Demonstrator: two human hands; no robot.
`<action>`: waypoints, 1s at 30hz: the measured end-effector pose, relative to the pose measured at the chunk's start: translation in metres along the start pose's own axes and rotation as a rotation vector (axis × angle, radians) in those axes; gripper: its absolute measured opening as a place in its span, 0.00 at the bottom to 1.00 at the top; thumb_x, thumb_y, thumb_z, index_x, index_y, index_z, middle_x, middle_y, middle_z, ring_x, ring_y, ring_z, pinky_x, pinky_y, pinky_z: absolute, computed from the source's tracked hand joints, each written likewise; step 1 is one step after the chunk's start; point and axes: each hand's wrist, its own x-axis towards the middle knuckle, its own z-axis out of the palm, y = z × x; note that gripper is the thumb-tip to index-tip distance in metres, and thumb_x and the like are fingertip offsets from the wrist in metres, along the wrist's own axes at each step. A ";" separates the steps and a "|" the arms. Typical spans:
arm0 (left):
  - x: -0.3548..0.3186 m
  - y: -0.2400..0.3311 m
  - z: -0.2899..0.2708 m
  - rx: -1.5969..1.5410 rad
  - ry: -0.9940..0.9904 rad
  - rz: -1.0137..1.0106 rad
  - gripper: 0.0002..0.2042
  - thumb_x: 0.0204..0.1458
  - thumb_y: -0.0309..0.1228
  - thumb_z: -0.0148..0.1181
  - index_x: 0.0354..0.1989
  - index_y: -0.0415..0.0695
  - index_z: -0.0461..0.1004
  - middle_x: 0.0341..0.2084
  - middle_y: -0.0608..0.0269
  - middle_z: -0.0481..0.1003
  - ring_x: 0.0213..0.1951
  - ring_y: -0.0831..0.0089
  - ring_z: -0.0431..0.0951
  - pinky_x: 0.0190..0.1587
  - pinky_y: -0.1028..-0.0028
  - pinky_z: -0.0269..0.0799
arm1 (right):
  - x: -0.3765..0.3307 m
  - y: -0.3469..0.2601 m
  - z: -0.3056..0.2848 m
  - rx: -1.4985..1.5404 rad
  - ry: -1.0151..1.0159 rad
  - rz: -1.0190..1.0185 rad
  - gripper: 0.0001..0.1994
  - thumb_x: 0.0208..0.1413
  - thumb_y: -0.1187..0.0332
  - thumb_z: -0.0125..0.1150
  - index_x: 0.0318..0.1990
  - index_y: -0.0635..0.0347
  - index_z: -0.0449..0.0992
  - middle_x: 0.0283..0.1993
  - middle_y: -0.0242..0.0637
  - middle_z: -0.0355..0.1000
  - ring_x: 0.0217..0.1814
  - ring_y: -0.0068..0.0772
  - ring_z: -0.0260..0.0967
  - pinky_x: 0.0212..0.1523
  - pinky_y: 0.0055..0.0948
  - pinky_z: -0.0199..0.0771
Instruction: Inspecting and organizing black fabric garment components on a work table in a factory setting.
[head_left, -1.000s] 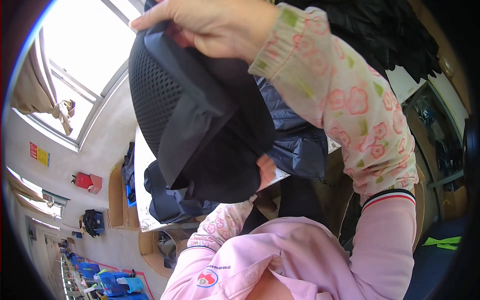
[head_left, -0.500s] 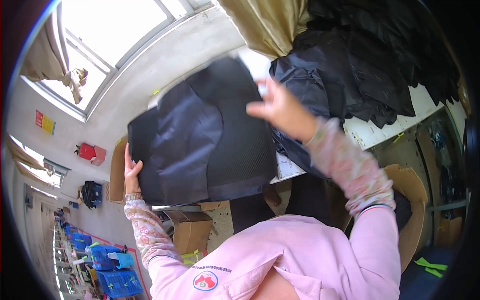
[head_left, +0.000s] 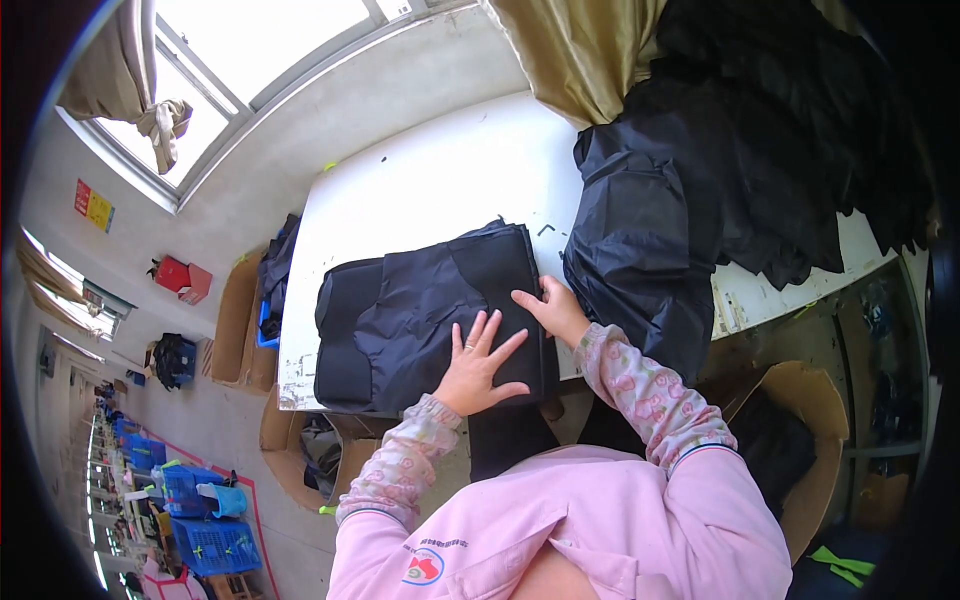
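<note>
Presently, flat, roughly rectangular layered black fabric [head_left: 410, 315] lies on the white-topped bench [head_left: 430, 175] | left hand [head_left: 482, 368]: fingers spread wide, resting on it | right hand [head_left: 556, 312]: fingers at its right edge, cannot tell whether pinching | loose glossy-black fabric heap [head_left: 640, 240]: just beside, rightward

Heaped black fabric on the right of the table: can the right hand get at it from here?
Probably yes: the right hand rests at the right edge of the flat black stack, the heaped black fabric lies close by, and nothing visible stands between.
</note>
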 end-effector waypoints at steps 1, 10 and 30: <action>0.001 -0.007 0.017 0.031 -0.036 0.012 0.39 0.45 0.60 0.59 0.67 0.64 0.57 0.69 0.48 0.44 0.70 0.46 0.39 0.63 0.35 0.36 | 0.010 -0.004 -0.003 -0.204 0.039 -0.069 0.29 0.47 0.49 0.66 0.45 0.68 0.71 0.35 0.50 0.76 0.38 0.51 0.75 0.41 0.39 0.74; 0.018 -0.006 0.025 -0.140 -0.092 0.046 0.37 0.45 0.57 0.63 0.65 0.63 0.59 0.70 0.51 0.43 0.71 0.48 0.38 0.65 0.37 0.36 | 0.154 -0.068 -0.070 -0.017 0.351 -0.325 0.14 0.55 0.59 0.60 0.27 0.62 0.77 0.20 0.33 0.74 0.20 0.25 0.69 0.24 0.29 0.69; 0.077 0.072 -0.039 -0.444 -0.197 0.270 0.33 0.48 0.47 0.65 0.58 0.40 0.65 0.52 0.46 0.68 0.52 0.50 0.69 0.55 0.62 0.64 | -0.052 -0.042 -0.179 -0.203 0.317 -0.475 0.08 0.52 0.70 0.66 0.30 0.63 0.72 0.22 0.30 0.69 0.23 0.15 0.63 0.27 0.19 0.64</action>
